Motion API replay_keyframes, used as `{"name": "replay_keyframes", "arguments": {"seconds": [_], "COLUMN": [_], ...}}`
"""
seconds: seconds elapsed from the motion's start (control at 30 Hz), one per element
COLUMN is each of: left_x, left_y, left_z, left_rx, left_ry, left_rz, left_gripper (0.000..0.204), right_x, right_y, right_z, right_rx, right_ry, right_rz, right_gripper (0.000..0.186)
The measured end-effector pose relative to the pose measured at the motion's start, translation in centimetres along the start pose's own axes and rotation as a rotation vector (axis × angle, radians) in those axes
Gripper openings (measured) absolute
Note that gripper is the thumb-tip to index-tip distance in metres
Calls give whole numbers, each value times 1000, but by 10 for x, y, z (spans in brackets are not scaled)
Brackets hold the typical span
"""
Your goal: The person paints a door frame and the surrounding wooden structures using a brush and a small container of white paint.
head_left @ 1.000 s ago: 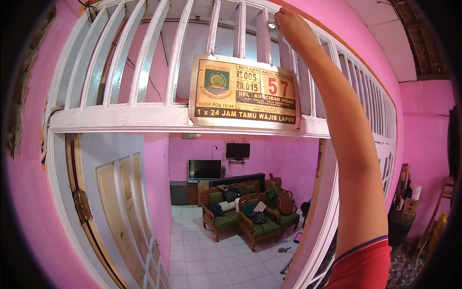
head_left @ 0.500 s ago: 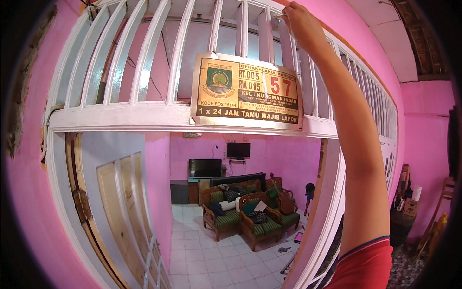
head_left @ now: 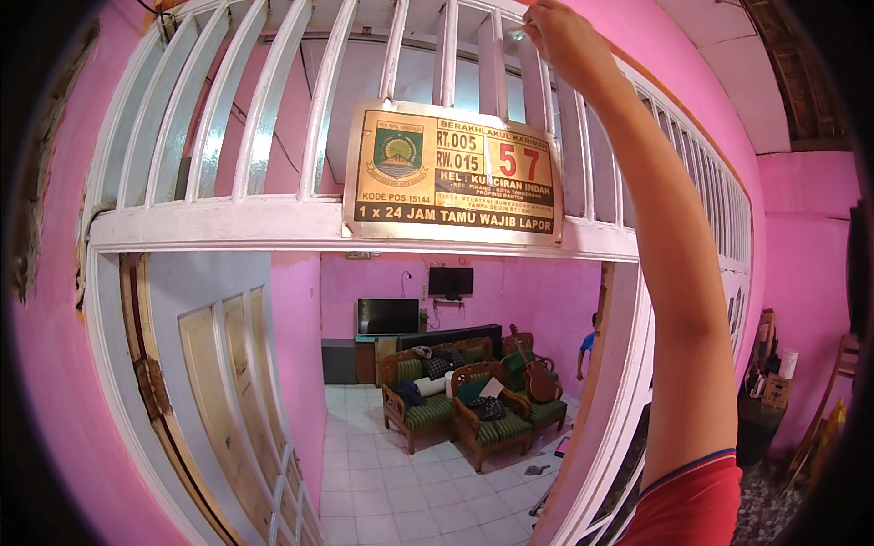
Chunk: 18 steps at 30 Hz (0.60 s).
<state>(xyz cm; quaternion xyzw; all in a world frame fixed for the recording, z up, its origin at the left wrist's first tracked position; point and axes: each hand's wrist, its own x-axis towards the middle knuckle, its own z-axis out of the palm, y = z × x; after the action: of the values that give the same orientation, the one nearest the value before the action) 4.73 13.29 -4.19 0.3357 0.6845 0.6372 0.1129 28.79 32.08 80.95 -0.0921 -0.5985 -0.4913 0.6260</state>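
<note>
My right arm reaches up along the right side, its red sleeve [head_left: 692, 505] at the lower edge. At the top, my right hand [head_left: 566, 41] is by the white upright slats [head_left: 492, 68] above the doorway. Its fingers are bent and pressed together near a slat; a small pale glint shows at the fingertips, but what they hold is too small to name. Below and left of the hand, a gold metal house-number plate [head_left: 455, 177] with a green emblem rests against the slats and the white crossbeam [head_left: 218, 223]. My left hand is out of view.
A pale panelled door [head_left: 218, 364] stands swung inward at left. Inside are green striped wooden armchairs [head_left: 492, 428], a guitar [head_left: 543, 382], two dark screens and a tiled floor [head_left: 391, 491]. A person in blue [head_left: 585, 350] is partly hidden by the right doorpost. Boxes stand outside at right.
The number plate and the slats near it appear farther left in the picture as my viewpoint shifts. My right hand sits slightly higher and farther left. The person inside is now more hidden behind the doorpost.
</note>
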Motion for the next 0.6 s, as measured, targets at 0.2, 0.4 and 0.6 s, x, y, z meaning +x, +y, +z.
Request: {"name": "replay_keyframes", "arguments": {"seconds": [0.2, 0.4, 0.6], "left_x": [-8, -27, -39], "left_y": [16, 17, 24], "left_z": [4, 0, 7], "left_rx": [23, 54, -18], "left_ry": [-8, -1, 2], "left_rz": [48, 19, 47], "left_gripper": [66, 67, 66], "right_x": [3, 6, -1], "right_y": [37, 28, 38], "right_z": [35, 0, -33], "right_rx": [-49, -79, 95], "right_ry": [62, 126, 181], "right_rz": [-120, -117, -3], "right_gripper": [14, 13, 9]}}
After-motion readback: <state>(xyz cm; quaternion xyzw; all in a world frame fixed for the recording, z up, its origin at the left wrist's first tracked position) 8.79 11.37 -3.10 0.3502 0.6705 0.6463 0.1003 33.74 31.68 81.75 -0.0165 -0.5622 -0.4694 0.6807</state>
